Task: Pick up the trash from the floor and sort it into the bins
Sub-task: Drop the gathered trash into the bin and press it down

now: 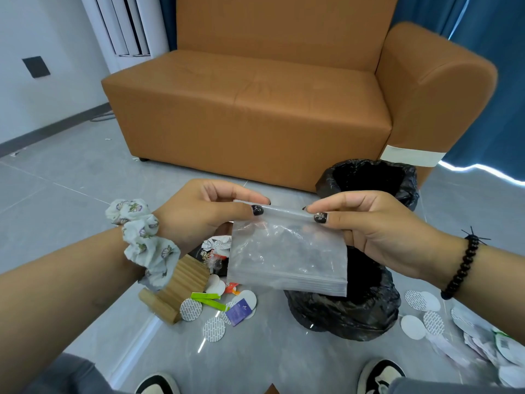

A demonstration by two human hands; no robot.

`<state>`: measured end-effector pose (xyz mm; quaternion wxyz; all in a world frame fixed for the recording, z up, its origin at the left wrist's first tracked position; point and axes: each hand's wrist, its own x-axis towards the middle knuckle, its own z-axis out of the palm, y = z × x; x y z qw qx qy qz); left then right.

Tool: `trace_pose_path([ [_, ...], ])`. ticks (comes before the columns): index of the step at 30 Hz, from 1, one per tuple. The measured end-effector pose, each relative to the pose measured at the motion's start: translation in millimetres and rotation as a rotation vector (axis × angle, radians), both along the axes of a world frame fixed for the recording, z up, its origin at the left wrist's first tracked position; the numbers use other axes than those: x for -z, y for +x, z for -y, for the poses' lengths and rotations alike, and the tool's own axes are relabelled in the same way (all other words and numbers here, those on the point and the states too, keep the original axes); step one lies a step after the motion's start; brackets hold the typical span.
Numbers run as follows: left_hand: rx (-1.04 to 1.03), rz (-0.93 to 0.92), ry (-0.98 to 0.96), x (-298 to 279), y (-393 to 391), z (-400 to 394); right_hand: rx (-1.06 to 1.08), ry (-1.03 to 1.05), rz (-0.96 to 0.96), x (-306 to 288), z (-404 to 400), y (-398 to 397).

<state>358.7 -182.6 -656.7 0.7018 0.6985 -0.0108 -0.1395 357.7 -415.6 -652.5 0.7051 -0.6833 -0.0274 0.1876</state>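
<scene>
I hold a clear plastic zip bag [287, 257] up in front of me by its top edge. My left hand [204, 211] pinches the left corner and my right hand [377, 223] pinches the right corner. The bag hangs over a bin lined with a black bag [355, 314]. A second black-lined bin [369, 174] stands just behind it, by the sofa. Trash lies on the grey floor: a corrugated cardboard piece [176, 288], round white seal discs [214, 328], green strips [207, 298], a purple wrapper [240, 311] and crumpled wrappers [216, 248].
An orange sofa [255, 109] fills the space behind the bins. More white discs and wrappers [426, 314] are scattered at the right. My two shoes [377, 373] show at the bottom edge. Blue curtains hang at the right, a white wall stands at the left.
</scene>
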Motion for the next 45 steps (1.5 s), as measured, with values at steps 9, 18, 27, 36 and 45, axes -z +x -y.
trace_pose_path([
  [9,0.017,-0.017,-0.003,-1,-2,3,-0.016,-0.089,0.047,1,1,-1],
  [18,0.193,-0.072,0.158,2,-6,9,0.025,-0.21,0.181,2,-2,-2],
  [27,0.161,-0.014,0.206,0,-7,10,-0.116,-0.086,0.008,6,0,1],
  [36,0.208,-0.06,0.176,9,-5,10,-0.102,-0.22,0.176,10,0,1],
  [45,0.197,0.006,0.232,12,-3,7,-0.076,-0.153,0.117,10,-1,1],
])
